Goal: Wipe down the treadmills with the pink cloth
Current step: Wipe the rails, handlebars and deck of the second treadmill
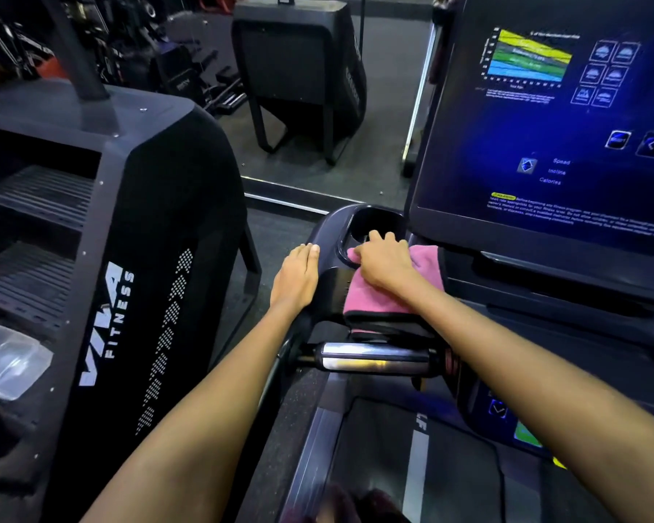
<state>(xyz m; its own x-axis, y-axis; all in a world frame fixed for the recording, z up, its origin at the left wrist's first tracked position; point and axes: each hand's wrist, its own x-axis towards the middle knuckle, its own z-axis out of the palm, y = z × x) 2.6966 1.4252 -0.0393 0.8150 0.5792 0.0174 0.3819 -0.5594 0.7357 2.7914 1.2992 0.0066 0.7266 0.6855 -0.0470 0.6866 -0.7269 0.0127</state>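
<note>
Right hand (384,264) has its fingers (374,239) spread flat, pressing the pink cloth (370,292) on the treadmill console (329,281) beside the cup holder (378,220). Left hand (295,279) rests flat on the edge, gripping nothing. I'd keep even pressure and sweep into that cup holder rim.

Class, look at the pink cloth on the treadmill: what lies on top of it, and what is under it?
The right hand rests on top of the pink cloth. Beneath it is the treadmill's dark console ledge beside the cup holder. The ledge surface under the cloth is hidden.
</note>
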